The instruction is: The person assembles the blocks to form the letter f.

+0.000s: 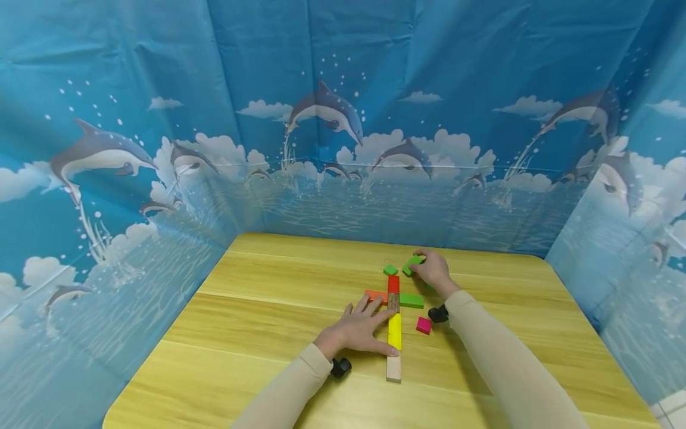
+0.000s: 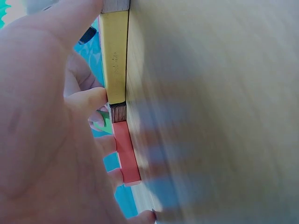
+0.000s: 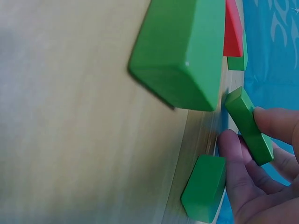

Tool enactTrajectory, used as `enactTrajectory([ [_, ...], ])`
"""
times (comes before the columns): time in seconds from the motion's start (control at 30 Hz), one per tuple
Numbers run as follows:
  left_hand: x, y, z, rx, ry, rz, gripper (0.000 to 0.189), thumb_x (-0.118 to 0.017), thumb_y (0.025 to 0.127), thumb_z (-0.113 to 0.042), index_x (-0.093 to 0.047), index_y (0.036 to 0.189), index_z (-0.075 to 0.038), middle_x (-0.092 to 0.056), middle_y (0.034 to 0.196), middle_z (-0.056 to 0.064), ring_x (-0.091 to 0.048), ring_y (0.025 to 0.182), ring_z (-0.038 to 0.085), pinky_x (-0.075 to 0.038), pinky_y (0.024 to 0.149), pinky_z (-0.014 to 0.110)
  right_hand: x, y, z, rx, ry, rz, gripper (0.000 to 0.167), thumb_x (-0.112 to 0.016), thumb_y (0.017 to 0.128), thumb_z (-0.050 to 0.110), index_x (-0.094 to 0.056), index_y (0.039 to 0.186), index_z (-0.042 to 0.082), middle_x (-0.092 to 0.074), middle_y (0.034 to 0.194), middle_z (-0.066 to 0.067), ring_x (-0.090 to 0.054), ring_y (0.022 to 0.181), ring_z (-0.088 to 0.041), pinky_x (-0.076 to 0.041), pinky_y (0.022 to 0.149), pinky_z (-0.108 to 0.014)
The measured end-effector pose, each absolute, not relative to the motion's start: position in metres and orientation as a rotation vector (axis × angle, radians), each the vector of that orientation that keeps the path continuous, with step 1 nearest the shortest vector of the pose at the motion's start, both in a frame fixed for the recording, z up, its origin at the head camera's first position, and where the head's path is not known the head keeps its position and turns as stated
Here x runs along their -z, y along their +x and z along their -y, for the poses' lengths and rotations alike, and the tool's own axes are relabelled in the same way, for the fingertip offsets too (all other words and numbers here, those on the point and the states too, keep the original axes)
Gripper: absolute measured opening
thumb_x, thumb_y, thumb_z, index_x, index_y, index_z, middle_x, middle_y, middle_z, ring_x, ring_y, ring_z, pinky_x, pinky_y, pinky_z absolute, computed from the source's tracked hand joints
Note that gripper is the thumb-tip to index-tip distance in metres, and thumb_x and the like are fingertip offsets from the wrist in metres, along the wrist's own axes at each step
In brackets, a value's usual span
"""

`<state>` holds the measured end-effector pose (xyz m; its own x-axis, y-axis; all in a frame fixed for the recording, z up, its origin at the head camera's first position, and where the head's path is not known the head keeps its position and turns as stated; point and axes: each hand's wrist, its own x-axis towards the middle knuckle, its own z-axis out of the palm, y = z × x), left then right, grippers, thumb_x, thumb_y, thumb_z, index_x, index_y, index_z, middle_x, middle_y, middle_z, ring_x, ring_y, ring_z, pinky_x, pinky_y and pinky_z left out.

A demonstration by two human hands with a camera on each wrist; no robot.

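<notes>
Head: near the far edge of the bench [image 1: 241, 333], the right hand [image 1: 433, 271] pinches a green block [image 1: 410, 266]; the spread left hand [image 1: 361, 330] partly hides the yellow block [image 1: 395, 332]. Left wrist: a pale block [image 2: 116, 4] is cut off. Right wrist: the thumb [image 3: 275, 123] overlaps the green block.

Wood-grain table [image 1: 230, 322] — cross of blocks [image 1: 393, 300], pink block [image 1: 423, 325]

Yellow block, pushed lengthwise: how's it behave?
The yellow block is probably stiff, judging by its straight, crisp edges. Unlikely to roll, given its flat sides. A lengthwise push would likely shove the brown block or the pale block, which sit against its ends.
</notes>
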<state>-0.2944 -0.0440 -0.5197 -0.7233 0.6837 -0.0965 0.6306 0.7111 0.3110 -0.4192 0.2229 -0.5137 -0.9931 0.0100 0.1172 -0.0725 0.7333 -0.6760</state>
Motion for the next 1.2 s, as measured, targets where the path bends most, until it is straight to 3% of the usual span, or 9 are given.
enactTrajectory([
  [0.13,0.52,-0.294,0.043,-0.374,1.055,-2.715,0.095,-0.053,0.083,-0.083,-0.017,0.161,-0.042,-0.003,0.169,0.002,0.004,0.154,0.033,-0.013,0.115,0.068,0.514,-0.422,-0.224,-1.124,0.048,2.826,0.05,-0.068,0.098,0.02,-0.055,0.142,0.002,-0.069,0.103,-0.018,-0.066,0.073,-0.021,-0.055,0.071,-0.042],
  [0.3,0.519,-0.293,0.042,-0.373,1.051,-2.713,0.095,-0.053,0.083,-0.082,-0.017,0.161,-0.042,-0.003,0.169,0.002,0.005,0.154,0.033,-0.012,0.115,0.068,0.514,-0.425,-0.223,-1.164,0.036,2.83,0.051,-0.068,0.098,0.021,-0.053,0.143,0.002,-0.071,0.087,-0.011,-0.066,0.068,-0.02,-0.054,0.063,-0.038],
  [0.53,0.519,-0.294,0.039,-0.36,1.059,-2.719,0.096,-0.052,0.082,-0.083,-0.017,0.161,-0.042,-0.002,0.169,0.001,0.004,0.154,0.033,-0.013,0.114,0.068,0.513,-0.425,-0.22,-1.177,0.009,2.819,0.052,-0.067,0.098,0.022,-0.053,0.144,0.002,-0.07,0.08,-0.01,-0.065,0.066,-0.021,-0.05,0.056,-0.036],
  [0.83,0.52,-0.295,0.038,-0.352,1.064,-2.725,0.095,-0.05,0.082,-0.085,-0.017,0.161,-0.043,-0.002,0.169,0.0,0.004,0.154,0.032,-0.013,0.114,0.069,0.513,-0.427,-0.216,-1.178,-0.021,2.819,0.052,-0.067,0.098,0.026,-0.054,0.143,0.004,-0.072,0.094,-0.014,-0.068,0.071,-0.022,-0.052,0.059,-0.036],
  [1.2,0.519,-0.296,0.038,-0.331,1.042,-2.734,0.095,-0.049,0.082,-0.086,-0.017,0.161,-0.043,-0.001,0.169,0.0,0.005,0.154,0.031,-0.013,0.115,0.067,0.509,-0.427,-0.206,-1.146,0.041,2.89,0.049,-0.068,0.097,0.029,-0.058,0.14,0.006,-0.061,0.13,-0.022,-0.063,0.096,-0.032,-0.053,0.077,-0.045],
])
